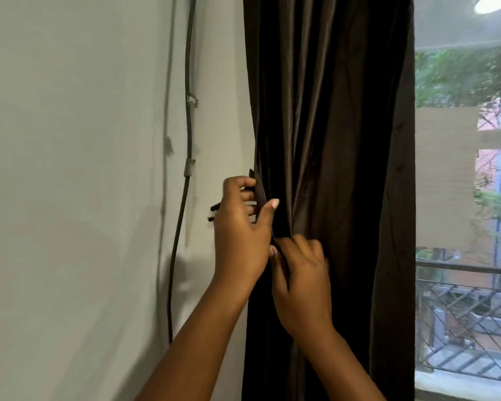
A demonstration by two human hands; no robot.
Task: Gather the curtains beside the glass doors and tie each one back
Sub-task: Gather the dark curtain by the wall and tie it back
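A dark brown curtain hangs gathered between the white wall and the glass door. My left hand is at the curtain's left edge, fingers curled round a dark tie-back strap with a white strip on it; the thumb points up against the fabric. Just below and to the right, my right hand grips the strap's lower part together with a fold of the curtain. The strap's far end behind the curtain is hidden.
A black cable runs down the white wall left of the curtain, held by clips. Through the glass I see a balcony railing, trees and buildings. A ceiling light reflects at the top right.
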